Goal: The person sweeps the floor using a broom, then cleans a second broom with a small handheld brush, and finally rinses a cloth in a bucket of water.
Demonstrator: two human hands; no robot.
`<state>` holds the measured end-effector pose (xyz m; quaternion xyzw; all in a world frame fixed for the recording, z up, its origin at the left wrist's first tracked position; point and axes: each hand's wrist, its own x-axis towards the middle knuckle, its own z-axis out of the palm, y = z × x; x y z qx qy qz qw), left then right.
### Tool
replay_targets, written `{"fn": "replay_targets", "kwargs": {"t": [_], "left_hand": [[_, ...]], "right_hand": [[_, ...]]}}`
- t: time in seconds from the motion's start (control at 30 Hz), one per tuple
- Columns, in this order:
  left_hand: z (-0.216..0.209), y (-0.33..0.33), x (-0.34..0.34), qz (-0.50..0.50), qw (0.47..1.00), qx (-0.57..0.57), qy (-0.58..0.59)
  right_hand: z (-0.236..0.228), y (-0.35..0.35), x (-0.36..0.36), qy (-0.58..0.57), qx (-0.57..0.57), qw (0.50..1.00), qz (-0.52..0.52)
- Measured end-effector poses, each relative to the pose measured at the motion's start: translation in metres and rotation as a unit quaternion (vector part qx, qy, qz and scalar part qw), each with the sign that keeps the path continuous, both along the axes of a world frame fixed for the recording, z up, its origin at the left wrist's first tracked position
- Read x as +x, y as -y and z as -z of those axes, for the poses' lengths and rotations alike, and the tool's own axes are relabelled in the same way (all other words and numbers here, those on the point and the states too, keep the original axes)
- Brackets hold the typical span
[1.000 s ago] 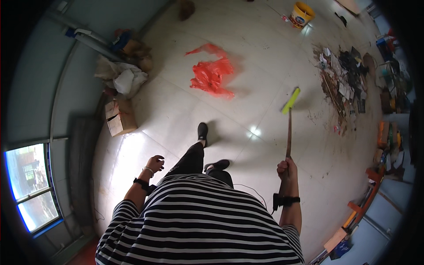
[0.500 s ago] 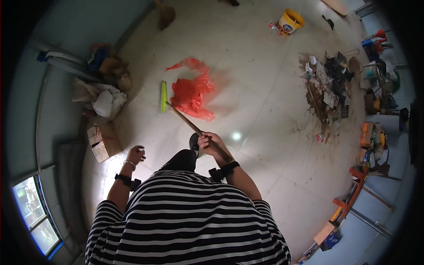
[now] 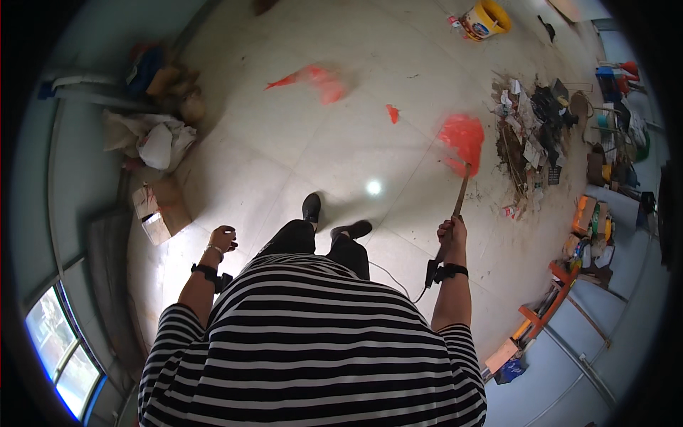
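Note:
My right hand [image 3: 452,229] is wrapped round the wooden handle of a broom [image 3: 460,193], at the right of my body. The handle slants away to a sheet of thin red plastic [image 3: 462,137], smeared by motion; the broom's head does not show clearly there. My left hand [image 3: 223,239] hangs beside my body with loosely bent fingers and nothing in it. Further off on the floor lie another red plastic piece [image 3: 313,80] and a small red scrap [image 3: 392,113].
A heap of mixed litter [image 3: 530,135] spreads on the tiles at the right, beyond the red sheet. A yellow bucket [image 3: 486,20] stands at the far right. Along the left wall are a cardboard box [image 3: 162,210] and white sacks [image 3: 160,144]. Tools and an orange frame [image 3: 551,295] line the right wall.
My right hand has swung the broom to the right, and the larger red sheet has moved right towards the litter heap. Two red pieces stay behind. A second foot now shows.

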<state>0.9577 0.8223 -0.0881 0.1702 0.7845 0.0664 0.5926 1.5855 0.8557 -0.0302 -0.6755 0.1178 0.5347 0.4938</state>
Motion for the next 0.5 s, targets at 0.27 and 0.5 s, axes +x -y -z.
{"fn": "replay_targets", "kwargs": {"t": [0.27, 0.5], "left_hand": [[-0.007, -0.025, 0.028, -0.09, 0.992, 0.089, 0.013], [-0.014, -0.005, 0.082, -0.001, 0.999, 0.041, -0.007]], "right_hand": [[-0.075, 0.08, 0.0, -0.391, 0.11, 0.91, 0.087], [-0.048, 0.07, -0.042, -0.615, 0.021, 0.775, 0.14]]}}
